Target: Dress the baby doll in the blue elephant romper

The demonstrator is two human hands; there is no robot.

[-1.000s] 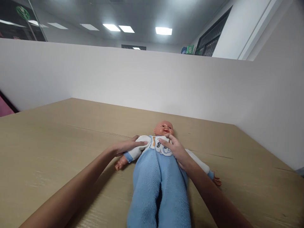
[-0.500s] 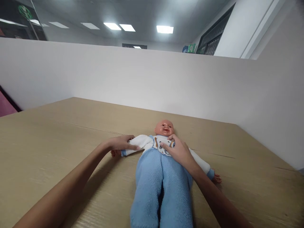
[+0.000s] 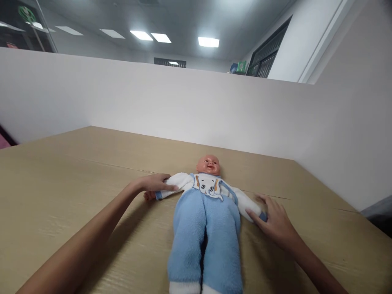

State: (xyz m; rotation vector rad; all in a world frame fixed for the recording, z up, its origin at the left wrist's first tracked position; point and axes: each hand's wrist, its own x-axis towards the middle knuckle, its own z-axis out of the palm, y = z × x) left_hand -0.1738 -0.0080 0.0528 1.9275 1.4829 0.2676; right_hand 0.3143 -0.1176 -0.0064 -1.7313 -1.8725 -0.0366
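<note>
A baby doll (image 3: 208, 165) lies on its back on the wooden table, its head away from me. It wears a fluffy suit (image 3: 205, 228) with blue trousers, white sleeves and an elephant face on the chest. My left hand (image 3: 156, 182) holds the white sleeve on the left, thumb on the near side and fingers on the far side. On the right, my right hand (image 3: 277, 220) is at the blue cuff (image 3: 262, 216) of the other sleeve, thumb and fingers spread about it. That hand is slightly blurred and hides the doll's hand there.
The wooden table (image 3: 76, 175) spreads out around the doll, with fine seams across its top. A white partition wall (image 3: 183, 102) stands along its far edge. At the right edge of the view, something dark grey (image 3: 379, 216) shows beyond the table.
My right hand has left the doll's chest and moved right to the cuff, uncovering the elephant face. My left hand stays on its sleeve. The view has shifted slightly.
</note>
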